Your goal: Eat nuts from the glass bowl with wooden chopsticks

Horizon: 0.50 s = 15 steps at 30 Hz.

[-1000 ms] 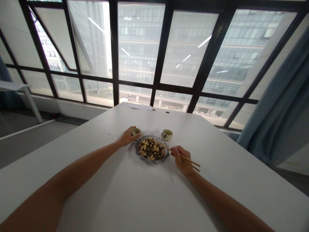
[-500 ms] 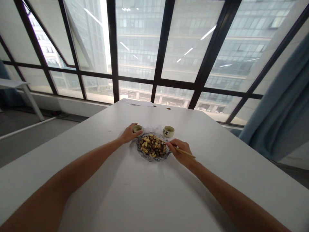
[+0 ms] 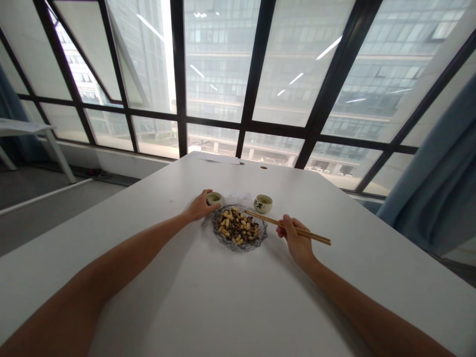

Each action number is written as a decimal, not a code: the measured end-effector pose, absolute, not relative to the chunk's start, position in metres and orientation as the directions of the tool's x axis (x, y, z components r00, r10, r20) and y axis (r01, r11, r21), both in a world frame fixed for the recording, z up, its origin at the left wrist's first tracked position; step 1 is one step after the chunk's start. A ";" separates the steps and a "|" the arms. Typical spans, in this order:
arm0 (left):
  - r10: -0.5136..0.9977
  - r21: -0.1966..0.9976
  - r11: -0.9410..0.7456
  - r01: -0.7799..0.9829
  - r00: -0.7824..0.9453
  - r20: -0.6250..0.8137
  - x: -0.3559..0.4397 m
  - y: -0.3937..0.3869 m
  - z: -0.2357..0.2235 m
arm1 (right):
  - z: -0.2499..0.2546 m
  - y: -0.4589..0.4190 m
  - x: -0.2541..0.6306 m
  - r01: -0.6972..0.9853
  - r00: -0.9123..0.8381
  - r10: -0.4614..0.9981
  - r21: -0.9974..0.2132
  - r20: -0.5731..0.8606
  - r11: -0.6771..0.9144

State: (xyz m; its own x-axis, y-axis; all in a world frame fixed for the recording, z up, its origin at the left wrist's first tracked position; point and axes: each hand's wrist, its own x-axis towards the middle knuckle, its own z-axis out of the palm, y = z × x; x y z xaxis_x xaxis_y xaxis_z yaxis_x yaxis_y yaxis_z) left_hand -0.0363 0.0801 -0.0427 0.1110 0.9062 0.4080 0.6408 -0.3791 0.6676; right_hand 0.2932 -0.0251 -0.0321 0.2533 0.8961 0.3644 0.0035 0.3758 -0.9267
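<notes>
My left hand (image 3: 201,205) is curved around the left side of a small pale-green cup (image 3: 214,198) standing on the table. In my right hand (image 3: 295,238) is a pair of wooden chopsticks (image 3: 311,235), pointing left with their tips near the far right rim of a clear glass dish (image 3: 263,235). Whether the tips pinch anything is too small to tell. Peanuts (image 3: 225,231) and dark seeds (image 3: 243,229) fill the dish. A second cup (image 3: 263,204), with dark characters on its side, stands behind the dish to the right.
Crumpled white tissue or plastic (image 3: 238,198) lies between the two cups. Papers (image 3: 217,159) and a small brown disc (image 3: 264,167) rest at the far end of the white table (image 3: 178,297). Beyond are dark-framed windows, with a blue curtain (image 3: 439,168) at the right.
My right hand first moved in over the dish with the chopsticks, then drew back to the right, bringing the tips to the rim. My left hand has stayed at the cup. The view shifted slightly.
</notes>
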 end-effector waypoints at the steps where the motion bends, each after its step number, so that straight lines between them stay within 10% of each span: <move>1: 0.906 0.667 -0.378 0.642 0.107 0.409 -0.036 0.080 -0.043 | -0.034 -0.025 0.293 -0.050 0.261 0.907 -0.934 0.330 0.355; 7: 0.908 0.680 -0.368 0.634 0.089 0.408 -0.035 0.081 -0.042 | -0.036 -0.023 0.293 -0.234 0.312 0.926 -0.927 0.215 0.294; 15: 0.823 0.608 -0.485 0.629 0.092 0.561 -0.036 0.080 -0.042 | -0.029 -0.031 0.289 -0.081 0.337 0.883 -0.924 0.327 0.373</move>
State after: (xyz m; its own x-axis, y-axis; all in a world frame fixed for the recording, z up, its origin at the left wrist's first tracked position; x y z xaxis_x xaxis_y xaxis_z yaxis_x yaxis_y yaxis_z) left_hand -0.0357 0.0796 -0.0422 0.0925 0.8229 0.5606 0.6286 -0.4849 0.6081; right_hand 0.2890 -0.0309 -0.0294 0.3369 0.8831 0.3265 -0.0814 0.3728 -0.9243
